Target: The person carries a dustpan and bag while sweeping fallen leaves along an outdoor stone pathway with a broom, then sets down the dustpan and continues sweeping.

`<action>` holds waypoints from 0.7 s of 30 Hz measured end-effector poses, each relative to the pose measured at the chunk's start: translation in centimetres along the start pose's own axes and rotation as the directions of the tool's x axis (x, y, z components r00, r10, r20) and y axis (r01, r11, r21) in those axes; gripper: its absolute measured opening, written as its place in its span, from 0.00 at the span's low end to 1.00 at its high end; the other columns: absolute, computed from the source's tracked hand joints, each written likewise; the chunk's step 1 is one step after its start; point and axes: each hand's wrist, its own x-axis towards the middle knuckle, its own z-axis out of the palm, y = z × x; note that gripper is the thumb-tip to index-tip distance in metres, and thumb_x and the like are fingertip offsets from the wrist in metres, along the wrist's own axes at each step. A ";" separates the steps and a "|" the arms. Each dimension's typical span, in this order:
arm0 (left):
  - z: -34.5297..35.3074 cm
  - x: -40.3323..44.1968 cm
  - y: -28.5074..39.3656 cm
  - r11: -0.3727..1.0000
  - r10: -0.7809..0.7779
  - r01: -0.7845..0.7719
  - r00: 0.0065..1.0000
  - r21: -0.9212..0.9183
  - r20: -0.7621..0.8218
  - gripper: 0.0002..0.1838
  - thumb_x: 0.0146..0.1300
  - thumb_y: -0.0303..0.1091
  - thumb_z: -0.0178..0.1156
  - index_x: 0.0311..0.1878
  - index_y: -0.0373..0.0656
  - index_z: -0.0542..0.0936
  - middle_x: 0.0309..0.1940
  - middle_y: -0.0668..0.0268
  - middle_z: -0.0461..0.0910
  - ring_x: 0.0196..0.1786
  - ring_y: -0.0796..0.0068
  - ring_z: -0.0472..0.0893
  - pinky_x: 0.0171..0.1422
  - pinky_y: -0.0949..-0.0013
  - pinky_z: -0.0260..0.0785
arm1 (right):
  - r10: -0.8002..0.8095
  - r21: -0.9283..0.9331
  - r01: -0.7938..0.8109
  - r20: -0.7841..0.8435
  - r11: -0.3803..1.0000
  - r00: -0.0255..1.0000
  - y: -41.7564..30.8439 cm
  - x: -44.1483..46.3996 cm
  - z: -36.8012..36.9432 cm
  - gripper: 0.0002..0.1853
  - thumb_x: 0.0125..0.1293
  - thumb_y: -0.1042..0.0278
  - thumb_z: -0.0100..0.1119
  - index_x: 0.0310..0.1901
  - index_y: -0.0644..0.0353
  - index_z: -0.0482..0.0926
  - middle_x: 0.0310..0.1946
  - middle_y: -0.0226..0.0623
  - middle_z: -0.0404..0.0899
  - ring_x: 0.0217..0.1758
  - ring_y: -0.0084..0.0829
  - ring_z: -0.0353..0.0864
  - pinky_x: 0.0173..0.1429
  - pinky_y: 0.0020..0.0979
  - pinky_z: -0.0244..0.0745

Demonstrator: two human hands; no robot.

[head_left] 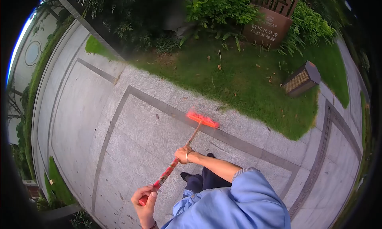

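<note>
A broom (193, 134) with a bright orange-red head (203, 120) slants across the view, its bristles blurred against the grey paving. My left hand (145, 200) is closed around the red top end of the handle, its thumb lying along it. Farther down the shaft, my right hand (184, 154) wraps the handle about midway; a bracelet shows on that wrist. The broom head lies on a dark paving band, near the grass edge. A few dry leaves (157, 116) are scattered on the stone around it.
Beyond the paving is a lawn (254, 97) with bushes (223, 8), a brown sign (268, 26) with characters and a box-shaped lamp (301, 79). My dark shoes (185, 176) stand behind the broom head. A pale wall (32, 49) runs at far left.
</note>
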 end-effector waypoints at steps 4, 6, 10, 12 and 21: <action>-2.5 -1.0 2.0 0.950 0.215 -0.215 0.976 -0.227 -0.025 0.12 0.51 0.26 0.61 0.39 0.34 0.72 0.19 0.67 0.72 0.26 0.76 0.73 0.46 0.68 0.65 | 0.005 -0.040 -0.006 -0.006 0.999 1.000 -3.6 -1.9 -2.9 0.07 0.47 0.68 0.54 0.27 0.59 0.79 0.31 0.46 0.79 0.38 0.41 0.79 0.42 0.41 0.72; -1.9 -1.0 0.2 0.967 0.130 -0.126 0.991 -0.222 0.006 0.08 0.51 0.22 0.58 0.36 0.35 0.73 0.20 0.66 0.73 0.28 0.75 0.74 0.52 0.64 0.64 | 0.068 -0.084 -0.071 -0.038 0.994 0.997 -2.2 -2.3 -3.0 0.07 0.46 0.67 0.55 0.27 0.59 0.79 0.31 0.44 0.79 0.38 0.41 0.79 0.41 0.40 0.73; 3.5 -0.9 -6.4 0.997 -0.014 0.035 0.962 -0.073 0.273 0.05 0.48 0.18 0.60 0.27 0.37 0.76 0.24 0.69 0.76 0.33 0.78 0.74 0.58 0.63 0.61 | 0.195 -0.114 -0.191 0.021 0.975 0.981 6.8 -1.7 1.3 0.08 0.47 0.67 0.56 0.30 0.58 0.80 0.33 0.42 0.79 0.41 0.39 0.78 0.43 0.38 0.73; 4.2 -1.6 -6.7 1.000 -0.009 0.014 0.938 -0.011 0.347 0.05 0.47 0.18 0.61 0.27 0.38 0.77 0.25 0.68 0.77 0.32 0.81 0.74 0.59 0.65 0.60 | 0.201 -0.116 -0.197 0.026 0.974 0.979 7.2 -2.5 3.1 0.09 0.47 0.68 0.56 0.31 0.57 0.80 0.35 0.42 0.78 0.43 0.38 0.77 0.44 0.38 0.73; -6.5 -3.0 1.5 0.988 0.149 -0.136 0.971 -0.079 0.186 0.15 0.48 0.29 0.63 0.39 0.34 0.75 0.14 0.68 0.72 0.23 0.75 0.74 0.45 0.66 0.68 | 0.054 0.151 -0.035 -0.125 0.988 0.991 -7.4 -2.5 6.3 0.06 0.48 0.70 0.54 0.29 0.57 0.77 0.34 0.44 0.77 0.42 0.42 0.77 0.44 0.39 0.72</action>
